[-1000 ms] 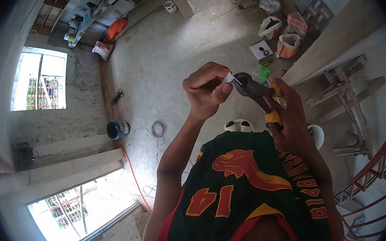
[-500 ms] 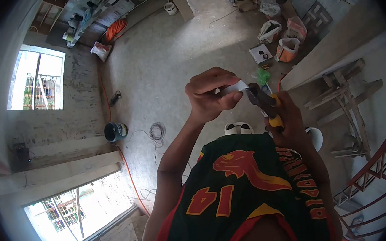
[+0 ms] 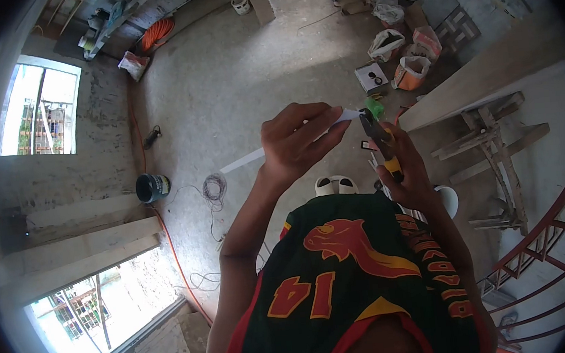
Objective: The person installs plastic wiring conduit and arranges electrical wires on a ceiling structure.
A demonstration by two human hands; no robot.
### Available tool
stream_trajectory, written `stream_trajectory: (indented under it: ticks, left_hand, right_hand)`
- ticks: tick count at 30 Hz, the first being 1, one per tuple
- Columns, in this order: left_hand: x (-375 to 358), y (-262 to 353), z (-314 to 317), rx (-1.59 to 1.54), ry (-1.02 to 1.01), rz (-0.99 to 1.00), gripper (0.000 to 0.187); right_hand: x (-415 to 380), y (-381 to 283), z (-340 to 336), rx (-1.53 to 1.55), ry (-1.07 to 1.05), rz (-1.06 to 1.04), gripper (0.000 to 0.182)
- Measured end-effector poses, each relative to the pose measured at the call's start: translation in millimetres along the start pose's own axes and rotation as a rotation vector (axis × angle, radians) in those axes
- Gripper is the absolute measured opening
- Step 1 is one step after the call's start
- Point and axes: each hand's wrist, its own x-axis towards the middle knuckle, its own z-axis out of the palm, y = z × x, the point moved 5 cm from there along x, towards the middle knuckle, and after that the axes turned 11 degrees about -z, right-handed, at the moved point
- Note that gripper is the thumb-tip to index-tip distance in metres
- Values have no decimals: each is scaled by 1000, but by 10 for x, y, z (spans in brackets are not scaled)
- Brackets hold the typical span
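Note:
My left hand [image 3: 299, 138] grips a long white strip [image 3: 244, 159] between thumb and fingers. The strip runs out behind the hand to the left, and its short end sticks out to the right. Closed around the yellow-and-black handles of a pair of pliers [image 3: 374, 128] is my right hand [image 3: 406, 172]. The dark jaws of the pliers meet the strip's right end; whether they bite into it is too small to tell. Both hands are raised in front of my chest, above the floor.
A black bucket [image 3: 152, 187] and coiled grey wire [image 3: 213, 188] are on the floor at left. Opened sacks [image 3: 412, 72] and a white box [image 3: 372, 76] lie at the upper right. A wooden sawhorse [image 3: 495, 144] stands right, near a red metal railing [image 3: 535, 221].
The strip now shows its long part to the left of my left hand. Both hands have shifted slightly left in the picture, and the pliers have turned more upright. The camera view has shifted a little.

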Motion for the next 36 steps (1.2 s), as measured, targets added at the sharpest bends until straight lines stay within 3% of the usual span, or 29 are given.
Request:
stream_trajectory:
  ticks: [10,25,28,31,34,36]
  left_hand:
    - [78,16,-58,7,-56,190,25]
    - [139,46,-10,10,-124,162,27]
    - [145,0,30,-85,-115,-37,21]
    - [-2,-184,165,-619,-340,-873,18]
    - [-212,-271,364,-1165,-458,-1273,28]
    - [-283,-250,434,-1297,-530,-1340,35]
  right_hand:
    - [-53,-97,-174,-79,-119,35,45]
    - [-64,-69,-213,-98,-86,-49,47]
    - [-45,-91,-220,-61,-57,-25,48]
    - [-41,-105,-244,-113,-3,-51,50]
    - [-18,-117,-343,-213,-31,-79,53]
    - [12,-177,-411,-257,-35,-75,55]
